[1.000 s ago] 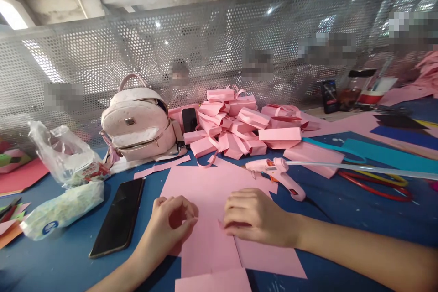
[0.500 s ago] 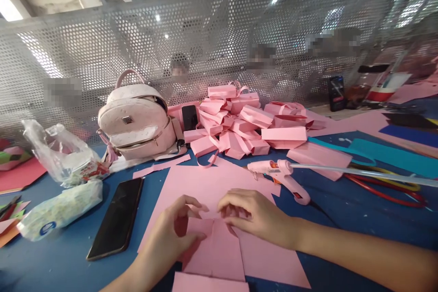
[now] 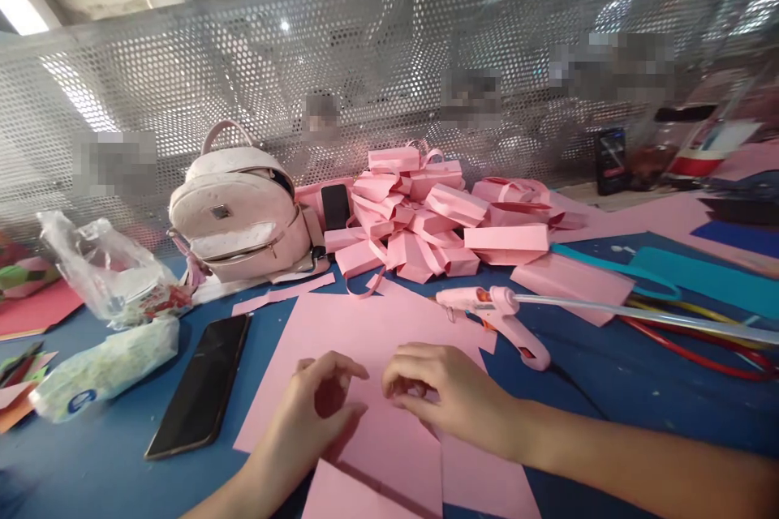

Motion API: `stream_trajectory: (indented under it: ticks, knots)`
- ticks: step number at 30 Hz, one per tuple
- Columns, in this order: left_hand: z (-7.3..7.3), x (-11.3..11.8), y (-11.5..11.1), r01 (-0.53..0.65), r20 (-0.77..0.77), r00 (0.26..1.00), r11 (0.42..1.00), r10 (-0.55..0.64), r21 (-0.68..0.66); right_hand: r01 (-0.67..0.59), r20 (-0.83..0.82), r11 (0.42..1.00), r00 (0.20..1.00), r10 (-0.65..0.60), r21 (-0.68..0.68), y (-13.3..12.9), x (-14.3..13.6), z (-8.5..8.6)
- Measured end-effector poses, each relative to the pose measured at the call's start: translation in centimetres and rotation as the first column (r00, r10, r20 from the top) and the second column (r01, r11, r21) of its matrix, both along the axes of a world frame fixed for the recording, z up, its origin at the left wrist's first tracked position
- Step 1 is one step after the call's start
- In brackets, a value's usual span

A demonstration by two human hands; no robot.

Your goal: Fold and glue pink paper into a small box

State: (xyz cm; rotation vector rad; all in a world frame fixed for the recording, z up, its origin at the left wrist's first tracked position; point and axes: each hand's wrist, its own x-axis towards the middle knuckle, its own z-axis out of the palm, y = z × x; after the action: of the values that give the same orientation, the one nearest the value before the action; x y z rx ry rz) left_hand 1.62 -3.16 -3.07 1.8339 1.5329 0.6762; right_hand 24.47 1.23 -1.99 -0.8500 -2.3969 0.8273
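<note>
A folded piece of pink paper (image 3: 402, 454) lies in front of me, its near flap (image 3: 356, 495) tilted up. My left hand (image 3: 316, 405) is at its left side, thumb low over the paper and fingers curved with a clear gap between. From the right, my right hand (image 3: 435, 385) bends its fingers over the paper's far right part, the thumb tucked under them; the exact contact is partly hidden. Beneath is a larger pink sheet (image 3: 322, 324). A pink glue gun (image 3: 496, 308) with a long clear glue stick rests beyond my right hand.
A black phone (image 3: 200, 385) and a tissue pack (image 3: 109, 365) lie on the left. Behind stand a pale pink backpack (image 3: 240, 207) and a heap of folded pink paper pieces (image 3: 414, 211). Teal paper (image 3: 706, 280) and red and yellow loops (image 3: 699, 345) lie right. Perforated metal panel (image 3: 377, 57) behind.
The near flap of the folded paper has risen and tilted toward the hands. Both hands stay nearly in place, the left slightly lower. The camera view has shifted a little.
</note>
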Motion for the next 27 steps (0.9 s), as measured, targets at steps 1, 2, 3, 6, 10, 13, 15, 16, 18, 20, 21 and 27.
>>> stream_trajectory:
  ticks: [1,2,3,6,10,13,15,16,18,20,21,27]
  knots:
    - [0.0,-0.2,0.0,-0.012,-0.048,0.999,1.000,0.012,0.012,-0.013,0.003,0.999,1.000,0.013,0.039,0.1,0.0,-0.1]
    - [-0.1,-0.3,0.1,-0.022,-0.086,0.996,0.999,0.024,0.024,-0.027,0.005,0.997,1.000,0.026,0.077,0.1,0.1,-0.2]
    - [-0.1,-0.5,0.1,-0.027,-0.111,0.993,0.999,0.031,0.038,-0.038,0.006,0.993,0.999,0.038,0.111,0.2,0.2,-0.4]
    - [-0.1,-0.7,0.2,0.002,-0.138,0.990,0.996,0.010,0.084,-0.058,0.011,0.980,0.998,0.057,0.188,0.2,0.3,-0.8]
    - [0.3,-0.7,0.1,0.098,-0.184,0.981,0.975,-0.061,0.197,-0.064,0.021,0.962,0.998,0.060,0.266,0.2,0.4,-1.1]
    - [0.4,-1.1,0.2,0.241,-0.292,0.947,0.900,-0.135,0.364,-0.074,0.030,0.944,0.997,0.068,0.322,0.2,0.3,-1.1]
    - [0.1,-1.5,0.4,0.352,-0.374,0.911,0.801,-0.175,0.485,-0.080,0.048,0.936,0.997,0.068,0.343,0.2,0.2,-1.1]
    - [0.0,-1.7,0.4,0.396,-0.408,0.894,0.751,-0.185,0.529,-0.083,0.055,0.934,0.996,0.068,0.349,0.2,0.2,-1.1]
    - [-0.4,-2.1,0.4,0.455,-0.454,0.869,0.680,-0.197,0.576,-0.088,0.057,0.934,0.996,0.073,0.347,0.2,0.2,-1.1]
    - [-0.7,-2.3,0.2,0.466,-0.466,0.863,0.660,-0.193,0.589,-0.097,0.053,0.940,0.995,0.084,0.326,0.3,0.2,-1.2]
    - [-0.8,-2.3,0.1,0.464,-0.464,0.865,0.662,-0.193,0.589,-0.100,0.050,0.946,0.995,0.088,0.309,0.3,0.2,-1.2]
    - [-1.2,-2.5,-0.2,0.503,-0.484,0.843,0.657,-0.233,0.561,-0.046,0.075,0.994,0.996,0.039,0.101,0.7,0.1,-0.9]
